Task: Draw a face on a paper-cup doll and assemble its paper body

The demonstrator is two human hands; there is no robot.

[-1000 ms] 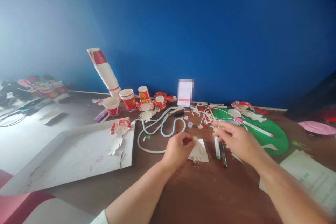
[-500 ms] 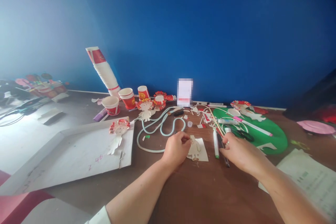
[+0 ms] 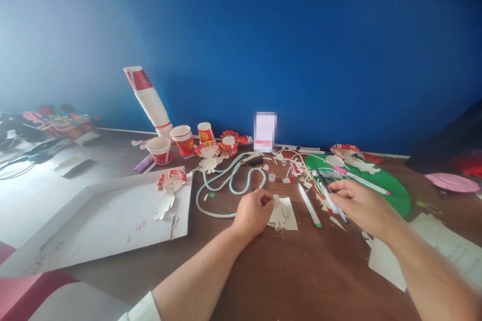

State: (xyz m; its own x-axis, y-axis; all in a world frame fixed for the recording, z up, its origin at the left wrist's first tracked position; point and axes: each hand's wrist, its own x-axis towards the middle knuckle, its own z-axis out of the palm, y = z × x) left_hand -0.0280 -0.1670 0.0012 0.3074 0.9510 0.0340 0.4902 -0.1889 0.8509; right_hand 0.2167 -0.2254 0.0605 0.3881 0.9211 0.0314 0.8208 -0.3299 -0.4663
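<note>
A small white paper cutout shaped like a figure (image 3: 279,212) lies on a white paper square (image 3: 291,213). My left hand (image 3: 255,212) has its fingers bent and pressed together at the cutout's left edge; the fingertips are partly hidden. On the right, my right hand (image 3: 356,201) has finger and thumb closed on a slanting dark pen (image 3: 323,182), with a white marker (image 3: 330,201) close alongside. Between the hands lies a white marker with a green end (image 3: 310,205), apart from both. Scissors behind my right hand are hidden.
A pale cord (image 3: 203,205) loops on the table. Paper cups (image 3: 159,150) and a leaning cup stack (image 3: 148,103) stand at the back left. A cardboard sheet (image 3: 105,230) lies left; a green disc (image 3: 395,193) with a pink-ended marker (image 3: 363,180) lies right, near paper scraps (image 3: 297,168).
My right hand has moved right and slightly away from me, and the dark pen has shifted with it. The green-ended marker now lies more slanted. My left hand has stayed still.
</note>
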